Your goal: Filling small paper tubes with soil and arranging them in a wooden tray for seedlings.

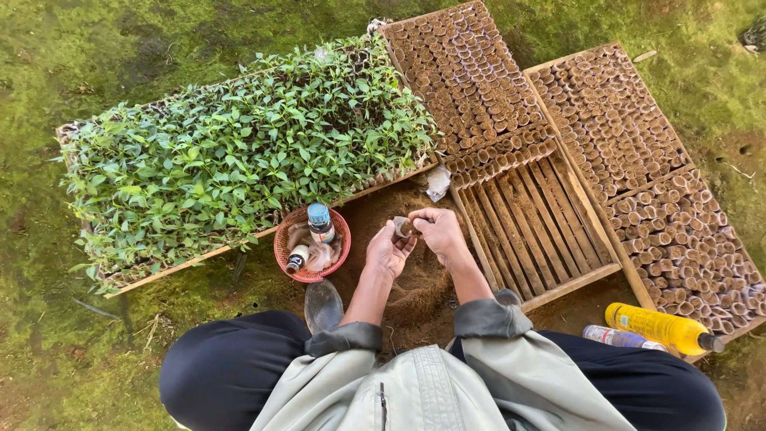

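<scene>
- Currently, I see the left hand (386, 251) and the right hand (437, 231) meeting above a mound of brown soil (415, 291); both grips are clamped on one small brown cup (404, 228).
- Red basket (291, 255), just left of the hands, contains two bottles.
- Seedling tray (239, 156) lies further left.
- Wooden trays of empty cups (606, 120) lie to the right.
- Yellow bottle (658, 326) rests on the ground by the right knee.
</scene>
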